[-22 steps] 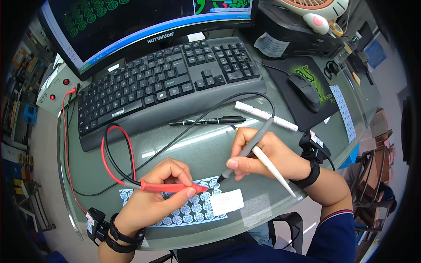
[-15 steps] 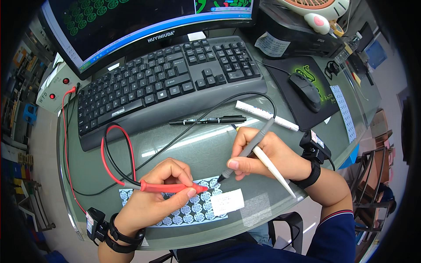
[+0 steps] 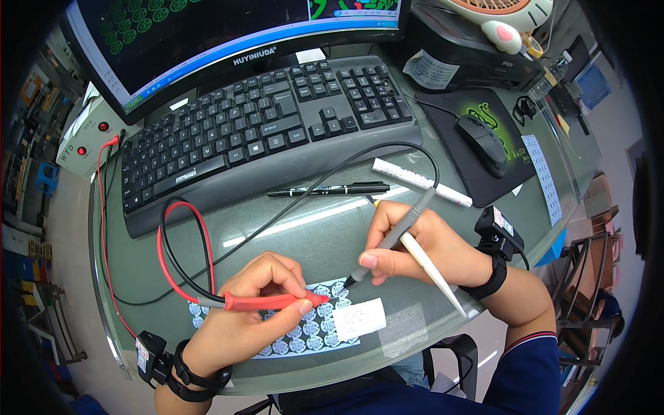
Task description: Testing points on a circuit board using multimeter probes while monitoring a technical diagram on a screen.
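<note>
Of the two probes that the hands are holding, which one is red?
The red probe is in the left hand; the right hand's probe is grey with a dark tip.

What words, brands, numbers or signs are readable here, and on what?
I won't copy wording or brands.
Black monitor: clear white lettering.
Black plastic keyboard: white key legends, some readable.
Pale box with red lights: dark letters, partly readable.
Black mouse mat: green emblem, small lettering.
Too small or blurred: black printer, white paper slip, black pen, white pen, pale sheet of round patterns.
</note>
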Demonstrator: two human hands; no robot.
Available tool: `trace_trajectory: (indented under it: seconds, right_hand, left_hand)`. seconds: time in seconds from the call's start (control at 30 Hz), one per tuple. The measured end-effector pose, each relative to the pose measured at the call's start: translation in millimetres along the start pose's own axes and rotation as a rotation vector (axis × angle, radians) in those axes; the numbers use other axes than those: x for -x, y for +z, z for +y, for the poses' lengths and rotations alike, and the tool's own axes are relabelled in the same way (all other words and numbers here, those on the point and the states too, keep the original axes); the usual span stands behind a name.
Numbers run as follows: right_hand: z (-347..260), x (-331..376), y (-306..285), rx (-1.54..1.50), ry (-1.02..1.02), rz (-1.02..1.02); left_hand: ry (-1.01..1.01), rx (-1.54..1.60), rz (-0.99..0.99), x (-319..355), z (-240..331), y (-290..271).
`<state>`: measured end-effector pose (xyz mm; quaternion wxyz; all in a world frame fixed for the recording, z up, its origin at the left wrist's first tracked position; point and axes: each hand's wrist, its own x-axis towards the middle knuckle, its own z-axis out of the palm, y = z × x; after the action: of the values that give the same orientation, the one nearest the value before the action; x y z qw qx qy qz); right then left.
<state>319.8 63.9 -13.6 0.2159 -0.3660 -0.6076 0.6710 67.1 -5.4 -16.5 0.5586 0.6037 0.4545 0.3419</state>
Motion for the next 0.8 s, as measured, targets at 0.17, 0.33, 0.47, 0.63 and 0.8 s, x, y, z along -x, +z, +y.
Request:
trace_trajectory:
  seconds: [0.17,0.33,0.47,0.63,0.8]
  right_hand:
    - [0.9,0.3,0.1,0.008,-0.004,0.0]
    - [1.8,-0.6,-0.8,-0.013,0.004,-0.001]
    - [0.9,-1.6,-0.5,-0.009,0.001,0.006]
    - [-8.2,-9.5,12.7,0.052,-0.161,-0.027]
    - [-14.9,-9.2,45.1,0.054,-0.308,-0.102]
  left_hand:
    - [-0.002,-0.007,-0.005,0.5,0.0,0.0]
    - [0.003,-0.036,0.008,-1.0,1.3,0.7]
    - [0.012,-0.033,-0.008,-0.6,-4.1,-1.0]
    - [-0.134,0.284,-0.022,4.3,19.5,-2.2]
    - [-0.203,0.278,-0.14,8.0,11.7,-10.0]
